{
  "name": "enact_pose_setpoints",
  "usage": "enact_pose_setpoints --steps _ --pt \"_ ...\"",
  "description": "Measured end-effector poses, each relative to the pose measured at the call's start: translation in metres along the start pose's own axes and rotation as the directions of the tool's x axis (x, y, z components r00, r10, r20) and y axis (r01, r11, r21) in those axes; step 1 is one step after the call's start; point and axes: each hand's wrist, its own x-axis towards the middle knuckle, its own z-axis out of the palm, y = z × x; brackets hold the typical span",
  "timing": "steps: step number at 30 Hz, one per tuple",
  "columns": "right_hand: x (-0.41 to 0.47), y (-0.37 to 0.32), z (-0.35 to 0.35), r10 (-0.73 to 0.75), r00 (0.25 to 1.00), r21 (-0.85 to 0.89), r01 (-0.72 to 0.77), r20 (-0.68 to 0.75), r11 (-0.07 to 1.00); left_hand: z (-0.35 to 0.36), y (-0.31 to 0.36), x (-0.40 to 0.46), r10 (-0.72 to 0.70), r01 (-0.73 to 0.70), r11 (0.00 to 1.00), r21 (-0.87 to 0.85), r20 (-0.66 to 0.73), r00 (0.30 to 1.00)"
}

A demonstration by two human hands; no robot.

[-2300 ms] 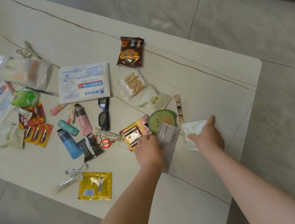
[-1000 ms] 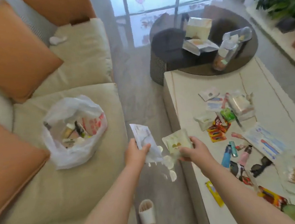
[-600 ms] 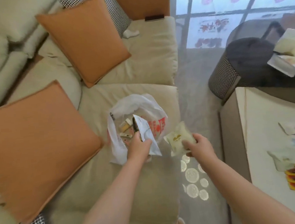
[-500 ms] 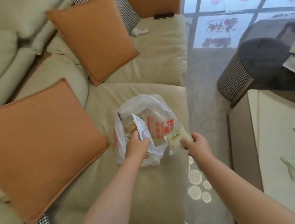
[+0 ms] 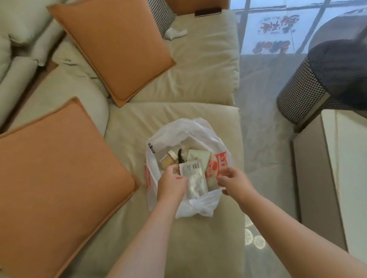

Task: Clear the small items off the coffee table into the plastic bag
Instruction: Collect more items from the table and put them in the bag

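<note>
The plastic bag [image 5: 173,135] sits open on the sofa seat [image 5: 186,238]. The left hand [image 5: 171,185] is at the bag's mouth, and its grip holds a white packet [image 5: 194,180] with a barcode. The right hand [image 5: 234,182] is just beside it, over the bag's right edge, fingers loosely bent; it seems to hold nothing, but this is hard to see. A pale pouch [image 5: 198,156] lies in the bag past both hands. The worktop [image 5: 358,168] is far to the right.

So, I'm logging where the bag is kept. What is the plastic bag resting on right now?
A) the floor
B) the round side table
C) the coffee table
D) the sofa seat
D: the plastic bag sits on the beige sofa seat, apart from the coffee table.
</note>
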Motion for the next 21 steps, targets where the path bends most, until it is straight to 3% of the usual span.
enact_pose_setpoints --steps 8,13,17,21 --pt "-0.030 0.051 -0.072 0.003 0.995 -0.229 -0.026 -0.101 0.973 0.058 0.022 -0.040 0.104 -0.159 0.954 0.253 0.218 0.970" --pt "-0.061 0.099 -0.125 0.004 0.989 -0.374 -0.059 -0.145 0.926 0.117 0.024 -0.081 0.155 -0.346 0.794 0.500 0.383 0.911" --pt "-0.096 0.150 -0.168 0.003 0.982 -0.482 -0.095 -0.188 0.871 0.173 0.017 -0.125 0.147 -0.456 0.676 0.578 0.501 0.853" --pt "-0.135 0.212 -0.210 0.050 0.964 -0.469 -0.173 -0.263 0.866 0.228 0.005 -0.180 0.143 -0.546 0.562 0.622 0.577 0.804"
